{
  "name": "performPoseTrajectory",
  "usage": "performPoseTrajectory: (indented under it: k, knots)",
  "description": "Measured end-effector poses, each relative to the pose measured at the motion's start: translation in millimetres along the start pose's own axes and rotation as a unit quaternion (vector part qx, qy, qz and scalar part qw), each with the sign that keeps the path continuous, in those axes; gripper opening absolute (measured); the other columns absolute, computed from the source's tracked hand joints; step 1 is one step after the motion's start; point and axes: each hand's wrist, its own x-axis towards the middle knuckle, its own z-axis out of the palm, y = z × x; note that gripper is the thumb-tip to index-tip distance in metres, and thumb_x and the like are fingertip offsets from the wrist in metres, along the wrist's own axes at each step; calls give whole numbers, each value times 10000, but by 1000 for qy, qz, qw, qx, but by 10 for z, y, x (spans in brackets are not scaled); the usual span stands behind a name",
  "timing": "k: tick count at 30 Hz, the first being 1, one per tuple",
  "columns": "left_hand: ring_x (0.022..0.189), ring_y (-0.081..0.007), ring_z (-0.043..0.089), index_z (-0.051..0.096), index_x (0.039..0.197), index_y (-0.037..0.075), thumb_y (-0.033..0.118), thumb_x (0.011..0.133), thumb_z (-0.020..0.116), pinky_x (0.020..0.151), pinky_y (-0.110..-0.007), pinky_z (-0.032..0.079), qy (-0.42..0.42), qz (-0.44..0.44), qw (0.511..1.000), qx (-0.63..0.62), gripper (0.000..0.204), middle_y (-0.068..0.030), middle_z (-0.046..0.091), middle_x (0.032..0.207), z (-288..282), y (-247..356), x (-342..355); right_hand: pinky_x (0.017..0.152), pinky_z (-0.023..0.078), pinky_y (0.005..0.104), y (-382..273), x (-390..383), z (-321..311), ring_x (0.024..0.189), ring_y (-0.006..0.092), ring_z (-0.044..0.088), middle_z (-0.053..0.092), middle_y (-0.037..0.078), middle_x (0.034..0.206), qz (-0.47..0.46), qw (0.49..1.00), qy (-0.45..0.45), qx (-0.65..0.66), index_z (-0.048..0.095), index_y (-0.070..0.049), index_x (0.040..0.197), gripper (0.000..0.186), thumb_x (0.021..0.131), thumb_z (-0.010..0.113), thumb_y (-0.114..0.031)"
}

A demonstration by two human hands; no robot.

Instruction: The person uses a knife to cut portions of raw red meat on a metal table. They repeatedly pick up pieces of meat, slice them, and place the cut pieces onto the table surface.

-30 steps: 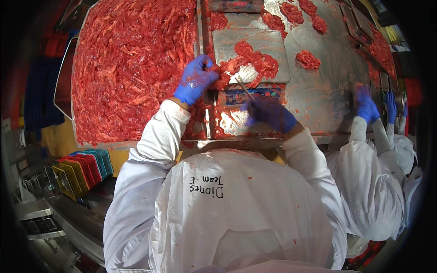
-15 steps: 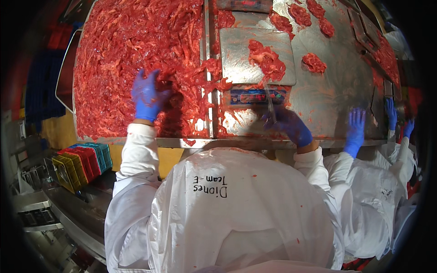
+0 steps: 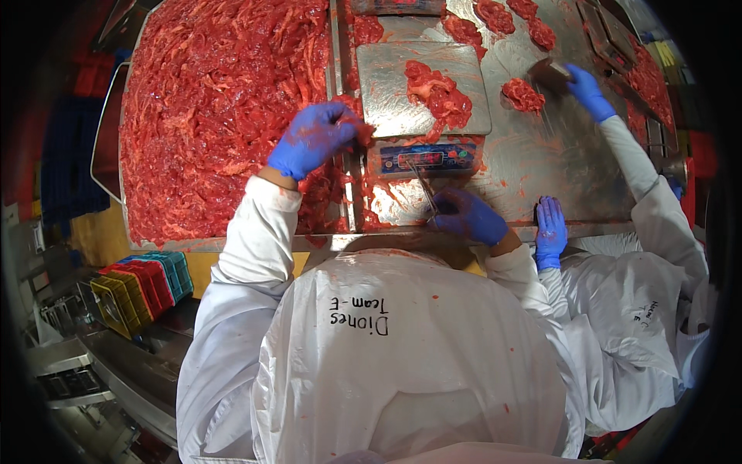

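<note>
My left hand, in a blue glove, is closed on a small piece of raw meat. It hovers at the metal divider, beside the left edge of the scale's plate. A clump of red meat lies on that plate. Below it is the scale's blue panel with a lit display. My right hand, also gloved, grips a slim, long metal tool in front of the panel. The tool points up and left; its exact kind is unclear.
A wide tray of raw meat strips fills the left. Several meat clumps, one at mid-right, lie on the steel table. A co-worker's gloved hand holds a dark flat object; another rests at the table edge. Coloured crates stand lower left.
My left hand has moved right from over the meat tray to the scale, now pinching meat. My right hand stays low with the tool, tilted more. A co-worker's hand has reached across the table.
</note>
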Motion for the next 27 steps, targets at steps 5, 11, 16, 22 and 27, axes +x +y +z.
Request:
performPoseTrajectory:
  k: [5, 11, 16, 22, 27]
  knots:
    - [998, -272, 712, 701, 1237, 54, 187, 887, 744, 868, -377, 572, 50, 156, 986, -31, 377, -185, 695, 1183, 145, 450, 274, 946, 534, 358, 42, 14, 86, 1036, 185, 668, 721, 101, 1116, 5, 997, -11, 78, 641, -3, 1260, 456, 900, 803, -231]
    - [1045, -408, 662, 681, 1136, 48, 176, 786, 815, 918, -468, 544, 201, 178, 924, 271, 396, -215, 661, 1072, 122, -387, -4, 939, 535, 334, -57, -313, -54, 1020, 165, 669, 721, 74, 1097, -11, 999, -7, 38, 643, 3, 1260, 438, 901, 808, -185]
    - [805, -237, 624, 609, 882, 45, 14, 799, 775, 766, -356, 534, 124, 39, 988, -77, 189, -80, 605, 815, 800, -1288, -553, 898, 541, 325, 162, -461, -68, 965, 157, 668, 704, 60, 1052, 35, 983, 63, 168, 652, -7, 1262, 425, 908, 789, -198]
    - [872, -145, 653, 617, 911, 40, 100, 927, 749, 816, -333, 551, -102, 100, 929, -342, 146, -37, 640, 891, 403, -87, -384, 827, 553, 303, -333, -422, -202, 877, 142, 661, 695, 34, 1038, 18, 978, 108, 179, 659, -18, 1251, 401, 898, 787, -159]
    - [903, -276, 706, 693, 1016, 16, 158, 872, 773, 851, -358, 561, 213, 164, 957, 109, 217, -164, 717, 975, 9, -323, 199, 847, 531, 290, -306, -323, -224, 923, 117, 644, 689, 24, 1037, 14, 980, 90, 176, 672, -15, 1232, 397, 894, 796, -182]
